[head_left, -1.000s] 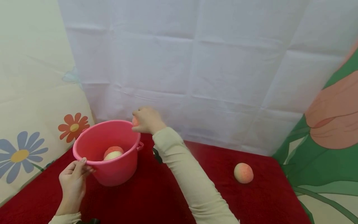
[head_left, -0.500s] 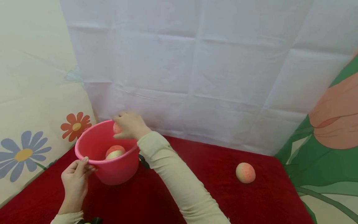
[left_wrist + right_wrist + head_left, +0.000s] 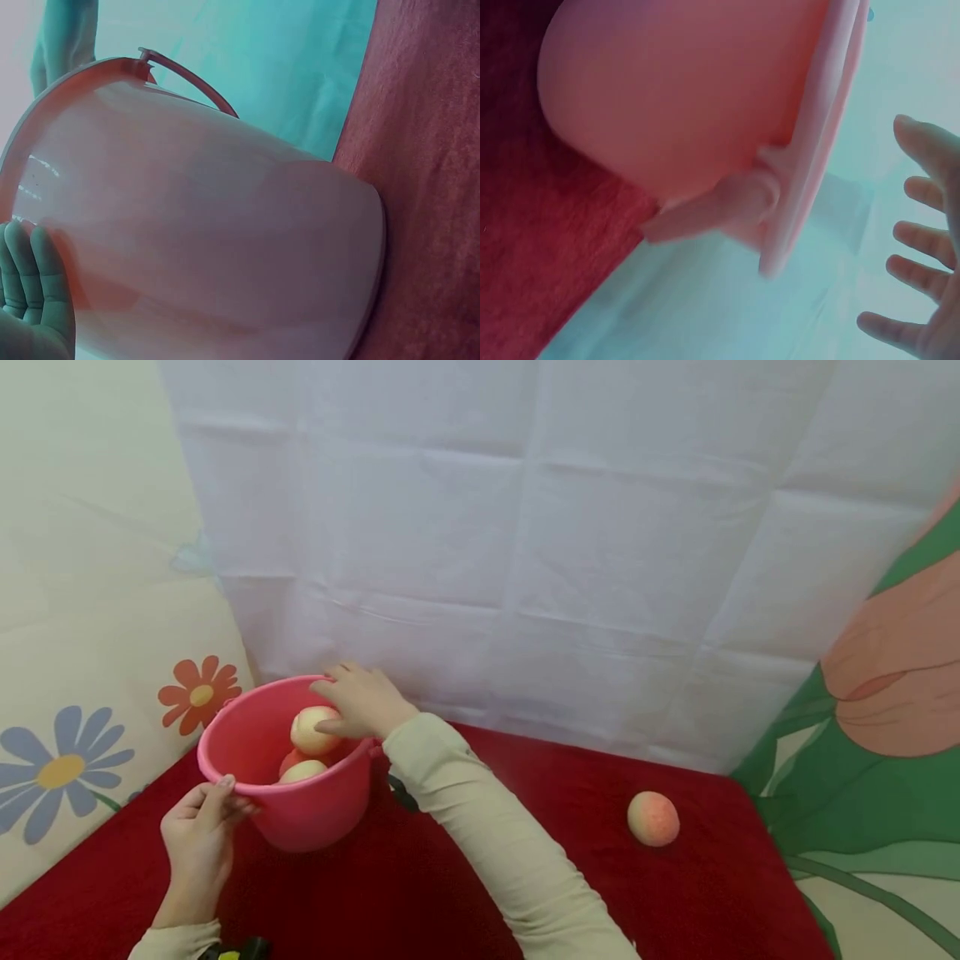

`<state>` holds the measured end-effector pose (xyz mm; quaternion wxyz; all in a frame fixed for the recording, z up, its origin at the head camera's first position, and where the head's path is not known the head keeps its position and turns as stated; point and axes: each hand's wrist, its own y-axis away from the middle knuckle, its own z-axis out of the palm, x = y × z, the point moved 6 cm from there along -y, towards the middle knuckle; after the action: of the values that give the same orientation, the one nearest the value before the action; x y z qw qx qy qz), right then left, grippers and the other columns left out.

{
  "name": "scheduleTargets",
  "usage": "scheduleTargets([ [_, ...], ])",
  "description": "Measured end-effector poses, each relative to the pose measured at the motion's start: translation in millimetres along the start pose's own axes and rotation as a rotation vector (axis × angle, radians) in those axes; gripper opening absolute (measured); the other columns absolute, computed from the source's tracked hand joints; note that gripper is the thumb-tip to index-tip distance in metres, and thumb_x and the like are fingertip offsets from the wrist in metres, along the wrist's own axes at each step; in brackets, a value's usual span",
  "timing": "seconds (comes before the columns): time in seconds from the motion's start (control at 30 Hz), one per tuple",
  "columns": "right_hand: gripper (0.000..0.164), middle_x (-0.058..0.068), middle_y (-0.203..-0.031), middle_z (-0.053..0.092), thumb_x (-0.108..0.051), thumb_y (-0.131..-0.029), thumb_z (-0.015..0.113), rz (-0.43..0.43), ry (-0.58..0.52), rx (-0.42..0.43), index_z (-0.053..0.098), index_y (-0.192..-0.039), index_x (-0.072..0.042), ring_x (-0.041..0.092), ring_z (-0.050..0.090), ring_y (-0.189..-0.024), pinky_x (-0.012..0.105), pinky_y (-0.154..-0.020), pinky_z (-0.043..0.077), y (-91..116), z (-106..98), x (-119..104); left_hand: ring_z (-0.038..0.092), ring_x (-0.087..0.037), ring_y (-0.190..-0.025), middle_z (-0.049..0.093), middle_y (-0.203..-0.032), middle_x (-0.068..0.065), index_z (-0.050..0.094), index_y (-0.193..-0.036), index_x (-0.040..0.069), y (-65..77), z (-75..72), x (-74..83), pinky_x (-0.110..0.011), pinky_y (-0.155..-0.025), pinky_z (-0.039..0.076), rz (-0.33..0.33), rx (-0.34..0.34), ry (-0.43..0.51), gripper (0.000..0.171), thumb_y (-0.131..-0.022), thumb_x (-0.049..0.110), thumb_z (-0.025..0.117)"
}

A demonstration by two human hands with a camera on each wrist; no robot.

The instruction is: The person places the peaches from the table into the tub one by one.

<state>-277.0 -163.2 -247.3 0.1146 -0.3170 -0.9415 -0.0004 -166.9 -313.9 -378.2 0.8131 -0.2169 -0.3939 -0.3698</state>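
A pink bucket (image 3: 318, 818) stands upright at the left in the head view. My left hand (image 3: 197, 843) pinches its near-left rim between thumb and fingers; in the left wrist view those fingers (image 3: 51, 277) lie against the outer wall. Over the far-right rim is my right hand (image 3: 367, 702), its fingers spread. The right wrist view shows these fingers (image 3: 922, 240) apart, with nothing between them. Just below the right hand, a pale peach (image 3: 307, 732) is inside the bucket. Under it, another pale peach (image 3: 302, 771) and a patch of red show, partly hidden by the rim.
One more peach (image 3: 653, 818) lies on the red cloth (image 3: 585, 893) at the right. A white sheet (image 3: 480, 527) hangs behind, with flower-printed cloth (image 3: 97, 635) on the left. The bucket's handle (image 3: 191, 79) hangs at its side.
My right hand moved left from the bucket's right rim to over its opening, then let go of the peach, which is now inside. The left hand has stayed on the rim.
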Motion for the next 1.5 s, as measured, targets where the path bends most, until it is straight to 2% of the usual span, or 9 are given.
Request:
scheduleTargets([
  [0.37,0.057,-0.001,-0.142,0.035,-0.046,-0.088,0.053,0.009,-0.024,0.014,0.039,-0.138,-0.023,0.018,0.029,-0.13,0.036,-0.101,0.035,19.4,0.2,30.1,0.062,-0.015,-0.051,0.062,-0.057,-0.007,0.066,-0.07,0.001,-4.5,-4.6,1.8,-0.024,-0.054,0.054,-0.031,0.03,-0.006,0.016,-0.084,0.008,0.064],
  [0.6,0.052,0.0,-0.136,0.042,-0.045,-0.087,0.055,-0.009,-0.035,0.041,0.045,-0.134,-0.023,0.019,0.033,-0.126,0.039,-0.099,0.037,31.6,-1.2,38.3,0.062,-0.015,-0.049,0.062,-0.056,-0.008,0.066,-0.07,0.0,-5.4,-5.1,1.5,-0.025,-0.053,0.054,-0.023,0.022,0.022,0.016,-0.084,0.006,0.063],
  [0.9,0.054,0.0,-0.136,0.043,-0.042,-0.088,0.056,-0.012,-0.053,0.021,0.043,-0.136,-0.021,0.018,0.035,-0.125,0.04,-0.1,0.035,51.6,2.2,49.8,0.062,-0.015,-0.05,0.063,-0.058,-0.007,0.067,-0.073,0.0,-5.9,-7.1,1.5,-0.024,-0.053,0.054,-0.041,0.025,0.01,0.015,-0.085,0.008,0.063],
  [1.13,0.053,0.005,-0.132,0.047,-0.041,-0.088,0.056,-0.052,-0.068,0.105,0.047,-0.133,-0.016,0.021,0.04,-0.122,0.037,-0.102,0.034,68.4,5.8,58.8,0.062,-0.016,-0.049,0.062,-0.057,-0.008,0.066,-0.072,-0.001,-7.7,-7.8,0.8,-0.025,-0.053,0.054,-0.032,0.019,0.04,0.015,-0.085,0.006,0.063],
  [1.2,0.052,0.005,-0.13,0.049,-0.041,-0.088,0.057,-0.057,-0.069,0.131,0.049,-0.131,-0.014,0.021,0.042,-0.121,0.036,-0.101,0.035,74.0,8.4,61.1,0.062,-0.016,-0.05,0.063,-0.058,-0.008,0.066,-0.074,-0.002,-11.3,-11.2,-1.7,-0.025,-0.054,0.054,-0.018,-0.003,0.046,0.014,-0.085,0.006,0.062],
  [1.43,0.048,0.007,-0.127,0.051,-0.038,-0.087,0.059,-0.05,-0.146,0.183,0.052,-0.128,-0.013,0.022,0.045,-0.118,0.037,-0.096,0.04,95.1,18.3,67.6,0.065,-0.019,-0.057,0.066,-0.066,-0.011,0.065,-0.085,-0.008,-40.0,-37.0,-23.3,-0.03,-0.059,0.055,0.081,-0.133,0.035,0.013,-0.087,0.004,0.059],
  [1.5,0.047,0.007,-0.126,0.051,-0.037,-0.087,0.059,-0.057,-0.153,0.207,0.052,-0.127,-0.013,0.022,0.046,-0.117,0.037,-0.095,0.041,101.6,20.7,69.0,0.065,-0.019,-0.057,0.066,-0.066,-0.011,0.065,-0.086,-0.007,-44.5,-41.4,-27.2,-0.031,-0.06,0.055,0.076,-0.124,0.019,0.014,-0.086,0.006,0.061],
])
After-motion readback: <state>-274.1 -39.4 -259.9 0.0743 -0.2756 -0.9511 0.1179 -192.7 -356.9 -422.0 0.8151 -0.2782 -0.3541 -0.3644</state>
